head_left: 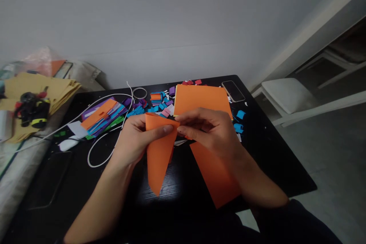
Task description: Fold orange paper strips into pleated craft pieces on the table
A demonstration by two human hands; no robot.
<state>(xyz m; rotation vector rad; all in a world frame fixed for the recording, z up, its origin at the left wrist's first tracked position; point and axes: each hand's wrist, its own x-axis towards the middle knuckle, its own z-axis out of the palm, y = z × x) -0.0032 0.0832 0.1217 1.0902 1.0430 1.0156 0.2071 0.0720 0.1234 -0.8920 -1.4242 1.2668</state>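
Observation:
An orange sheet of paper [160, 152], bent over on itself, is held up above the black table. My left hand [137, 137] grips it with the thumb across the front and the fingers behind. At its upper right corner, my right hand [207, 129] pinches the paper between thumb and fingertips. Below my right forearm lies another orange sheet [213, 175], partly covered by the arm. Behind my hands rests a stack of orange paper [203, 97] with a yellowish layer at its left edge.
On the black table [274, 152] lie a phone [233, 90], a white cable [91, 156], a roll of tape [140, 93] and coloured paper strips [104, 116]. Small blue paper pieces [238, 127] are scattered at right. A white stool [283, 93] stands beyond the table.

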